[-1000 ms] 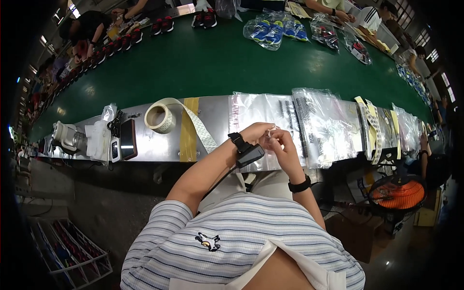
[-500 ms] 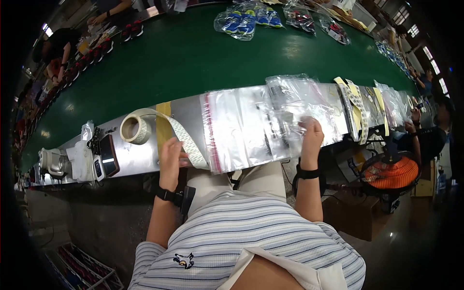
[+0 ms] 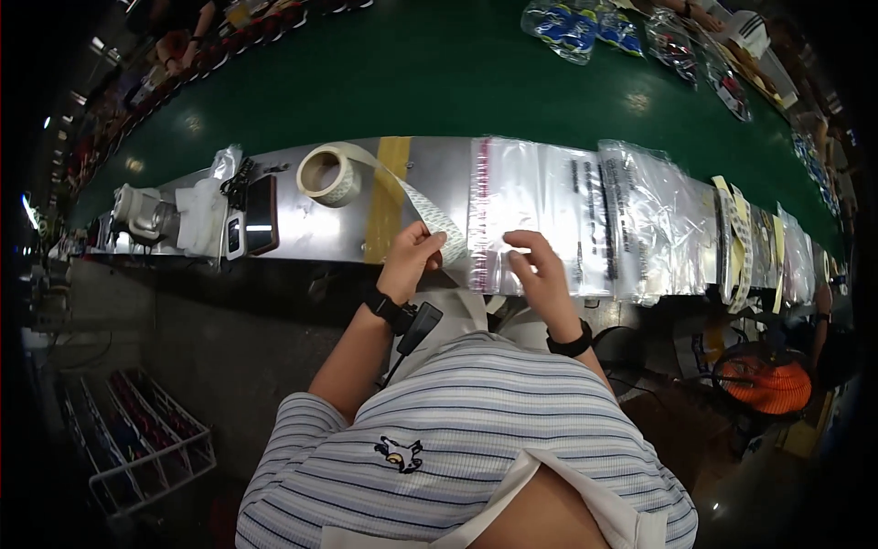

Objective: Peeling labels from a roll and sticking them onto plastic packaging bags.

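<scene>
A roll of white stickers (image 3: 324,175) stands on the metal ledge, and its loose strip of stickers (image 3: 432,212) runs down toward me. My left hand (image 3: 410,263) pinches the strip's lower part between thumb and fingers. Just right of it, my right hand (image 3: 546,284) hovers over or touches the left part of a stack of clear plastic bags (image 3: 540,197), thumb and forefinger apart with nothing between them. The bags lie flat, with a red seal strip along their left edge. Further right, a second pile of clear bags (image 3: 660,224) overlaps the first.
A phone (image 3: 262,215) and a white handheld device (image 3: 236,234) lie at the left. Sheets of stickers (image 3: 739,233) are on the right. Beyond runs a green conveyor belt (image 3: 412,78) with bagged blue shoes (image 3: 569,32). An orange fan (image 3: 764,380) stands low at right.
My right hand has left the right-hand bags and moved left over the first stack. My left hand has closed on the sticker strip. The whole view has shifted leftward.
</scene>
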Motion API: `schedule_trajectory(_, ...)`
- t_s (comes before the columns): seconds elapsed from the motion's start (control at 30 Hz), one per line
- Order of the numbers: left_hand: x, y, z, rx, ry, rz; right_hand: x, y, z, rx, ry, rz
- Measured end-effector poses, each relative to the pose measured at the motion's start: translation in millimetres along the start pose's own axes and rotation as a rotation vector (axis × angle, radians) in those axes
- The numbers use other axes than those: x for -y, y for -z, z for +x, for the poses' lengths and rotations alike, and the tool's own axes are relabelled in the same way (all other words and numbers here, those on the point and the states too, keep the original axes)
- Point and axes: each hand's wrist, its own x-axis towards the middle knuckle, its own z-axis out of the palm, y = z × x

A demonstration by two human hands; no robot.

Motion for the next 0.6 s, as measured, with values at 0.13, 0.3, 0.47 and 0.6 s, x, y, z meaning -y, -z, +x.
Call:
schedule_trajectory(0.13, -5, 7, -26, -0.053, 0.016, -0.203, 1, -47, 20, 0.386, -0.088, -0.011)
schedule_trajectory(0.3, -1, 27, -30, -0.174, -0.004, -0.283, 10, -50, 25, 0.578, -0.306, 0.050)
schedule_trajectory(0.47, -7, 9, -28, -0.427, -0.429, 0.319, 20, -48, 17, 0.497, -0.333, 0.267)
schedule_trajectory(0.6, -26, -10, -47, -0.460, -0.791, 0.872, 7, -50, 17, 0.339, -0.231, 0.240)
